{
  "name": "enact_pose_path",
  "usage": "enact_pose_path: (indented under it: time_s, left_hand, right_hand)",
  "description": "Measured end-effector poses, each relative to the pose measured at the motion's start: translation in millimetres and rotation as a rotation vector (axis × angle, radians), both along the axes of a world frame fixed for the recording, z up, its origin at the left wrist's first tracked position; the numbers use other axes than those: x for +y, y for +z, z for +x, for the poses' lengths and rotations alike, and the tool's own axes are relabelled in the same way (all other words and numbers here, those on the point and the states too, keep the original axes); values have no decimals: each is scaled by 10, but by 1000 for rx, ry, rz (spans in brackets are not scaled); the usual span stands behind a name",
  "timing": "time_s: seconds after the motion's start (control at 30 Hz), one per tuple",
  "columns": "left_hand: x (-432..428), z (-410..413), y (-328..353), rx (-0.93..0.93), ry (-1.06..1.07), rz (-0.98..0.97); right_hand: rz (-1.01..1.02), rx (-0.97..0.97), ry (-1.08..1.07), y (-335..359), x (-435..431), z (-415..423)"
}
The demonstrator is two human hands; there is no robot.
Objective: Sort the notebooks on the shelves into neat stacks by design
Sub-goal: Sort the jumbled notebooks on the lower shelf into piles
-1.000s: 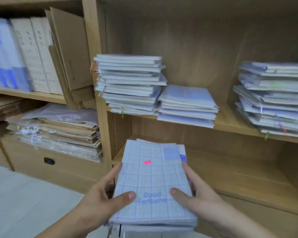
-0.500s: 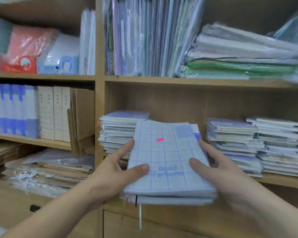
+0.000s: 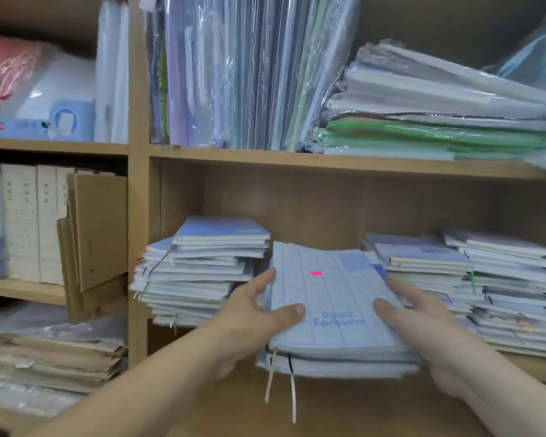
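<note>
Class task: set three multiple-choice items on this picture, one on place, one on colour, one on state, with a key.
1. Where is the held stack? A. on the top shelf B. between the left pile and the right pile C. on the floor
2. What colour is the small tag on top of it? A. pink B. green C. black
3. What holds it? A. nothing B. the left hand and the right hand C. one hand
Key: 1 B, piles flank it; 2 A, the tag is bright pink; 3 B, each hand grips one side.
</note>
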State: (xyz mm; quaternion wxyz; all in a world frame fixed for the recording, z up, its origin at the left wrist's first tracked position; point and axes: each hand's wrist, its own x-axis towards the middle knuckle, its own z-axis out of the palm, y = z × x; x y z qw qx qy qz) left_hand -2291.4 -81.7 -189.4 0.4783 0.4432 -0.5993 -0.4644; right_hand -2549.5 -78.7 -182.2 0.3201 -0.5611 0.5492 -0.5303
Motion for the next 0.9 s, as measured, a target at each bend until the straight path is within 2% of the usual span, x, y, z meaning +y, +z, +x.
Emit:
enact_pose_path:
  time_s: [0.17,0.27,0.37,0.43,0.47,0.57,0.67,0.77,0.83,0.9]
  left_hand:
    - [-180,8,36,-13,33,18]
    - [-500,83,154,3,171,47]
    - [-678,128,173,-105,386,-8]
    - [-634,175,72,-272,389,-162]
    - [-578,221,9,-415,358,-255]
    - [-543,371,-147,-863,253,-452]
    - [-629,460,-262,-1122,285,-578]
    - [-742,513,-284,-1117,432,-677]
    - [-766,547,-281,-997,481,-634]
    - [-764,604,-327,-936,484,-562]
  right_hand:
    - [6,43,-110,3,-213,120]
    - [38,-57,-73,130,-311,321]
    - [59,-167,68,124,-492,347]
    - [84,-179,102,114,-608,427]
    - [82,-109,133,35,-617,456]
    - [43,258,123,-253,-666,535]
    - [-4,394,60,-354,-815,609]
    - [-18,430,62,-349,-926,637]
    - [-4,440,20,-354,-1000,634]
    - [-5,567,-54,-346,-1012,650]
